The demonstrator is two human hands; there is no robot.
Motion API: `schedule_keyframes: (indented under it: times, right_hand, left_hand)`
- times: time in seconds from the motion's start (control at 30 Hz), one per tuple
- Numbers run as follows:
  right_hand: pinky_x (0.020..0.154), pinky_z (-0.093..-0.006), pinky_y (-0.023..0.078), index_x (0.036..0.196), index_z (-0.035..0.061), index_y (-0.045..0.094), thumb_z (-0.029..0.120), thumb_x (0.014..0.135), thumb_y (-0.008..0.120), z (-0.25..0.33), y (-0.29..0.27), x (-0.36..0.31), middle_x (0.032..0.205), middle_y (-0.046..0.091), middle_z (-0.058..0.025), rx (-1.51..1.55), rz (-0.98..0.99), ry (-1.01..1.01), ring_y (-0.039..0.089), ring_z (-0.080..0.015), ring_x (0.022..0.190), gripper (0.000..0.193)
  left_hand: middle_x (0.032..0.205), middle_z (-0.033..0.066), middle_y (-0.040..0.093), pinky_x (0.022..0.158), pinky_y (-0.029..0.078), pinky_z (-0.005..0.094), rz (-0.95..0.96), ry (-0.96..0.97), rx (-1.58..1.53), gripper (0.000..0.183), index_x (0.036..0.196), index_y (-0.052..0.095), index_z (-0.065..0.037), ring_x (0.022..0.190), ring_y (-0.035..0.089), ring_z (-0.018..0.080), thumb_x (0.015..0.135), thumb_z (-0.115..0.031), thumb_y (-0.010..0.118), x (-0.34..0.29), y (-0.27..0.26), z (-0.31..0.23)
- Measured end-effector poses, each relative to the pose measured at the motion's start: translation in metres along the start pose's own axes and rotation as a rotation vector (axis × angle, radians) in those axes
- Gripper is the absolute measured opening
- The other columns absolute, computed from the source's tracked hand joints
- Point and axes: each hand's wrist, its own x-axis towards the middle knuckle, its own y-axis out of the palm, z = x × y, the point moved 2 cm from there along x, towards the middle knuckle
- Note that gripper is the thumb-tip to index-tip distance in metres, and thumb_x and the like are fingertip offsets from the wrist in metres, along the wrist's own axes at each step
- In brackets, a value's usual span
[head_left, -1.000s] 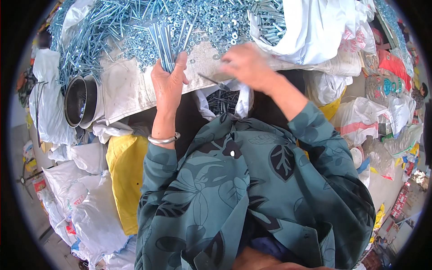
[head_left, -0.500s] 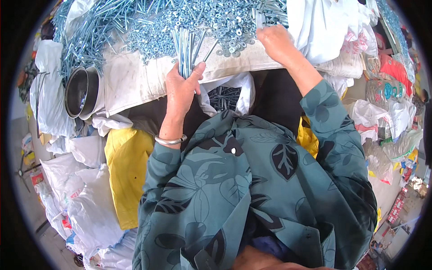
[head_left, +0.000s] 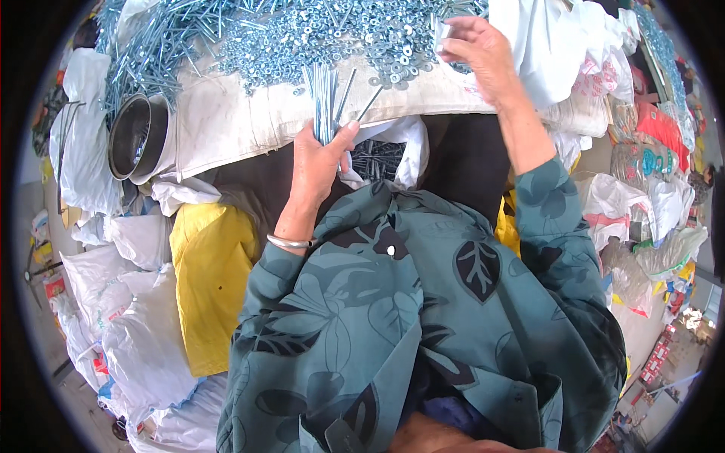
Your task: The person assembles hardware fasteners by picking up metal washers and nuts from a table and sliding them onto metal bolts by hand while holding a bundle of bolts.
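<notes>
My left hand [head_left: 317,162], a silver bangle on its wrist, is closed around a bundle of long thin metal bolts [head_left: 323,102]. The bolts stand upright from the fist, and two of them lean out to the right. My right hand [head_left: 489,60] is raised over the right part of the table, thumb and fingers bent around a small whitish, partly see-through piece [head_left: 444,36] whose kind I cannot make out. Beyond both hands spread heaps of nuts [head_left: 279,57] and flat washers [head_left: 393,69] on a pale cloth [head_left: 226,124].
Loose long bolts [head_left: 143,53] pile up at the far left. A dark round pan [head_left: 119,143] hangs at the cloth's left edge. Between my knees sits a white bag [head_left: 414,147] of dark metal pieces. White sacks [head_left: 147,355] and a yellow sack [head_left: 211,287] lie at my left.
My right hand has lifted and turned, its fingers now showing around the whitish piece. The left hand with the bolts has shifted slightly right and nearer to me.
</notes>
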Motion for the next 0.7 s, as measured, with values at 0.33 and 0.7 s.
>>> schedule_keyframes:
  times: [0.33, 0.7]
  right_hand:
    - [0.072, -0.0283, 0.056, 0.112, -0.0042, 0.056, -0.003, 0.084, 0.068, 0.023, 0.071, -0.047, 0.087, 0.063, -0.0075, 0.777, 0.031, 0.029, 0.064, -0.0145, 0.077, 0.031]
    - [0.071, -0.0264, 0.055, 0.109, -0.0037, 0.058, 0.002, 0.091, 0.063, 0.027, 0.091, -0.060, 0.088, 0.065, -0.0090, 0.536, 0.166, 0.042, 0.066, -0.0142, 0.075, 0.020]
  left_hand:
    - [0.071, 0.0069, 0.060, 0.040, 0.039, 0.0226, 0.031, 0.025, -0.047, 0.028, 0.093, 0.059, 0.002, 0.047, 0.051, 0.0078, 0.085, -0.018, 0.076, -0.008, 0.014, -0.008]
    - [0.069, 0.0067, 0.062, 0.040, 0.040, 0.0239, -0.068, 0.080, 0.048, 0.028, 0.093, 0.059, 0.001, 0.047, 0.051, 0.0080, 0.088, -0.021, 0.073, -0.004, 0.002, -0.002]
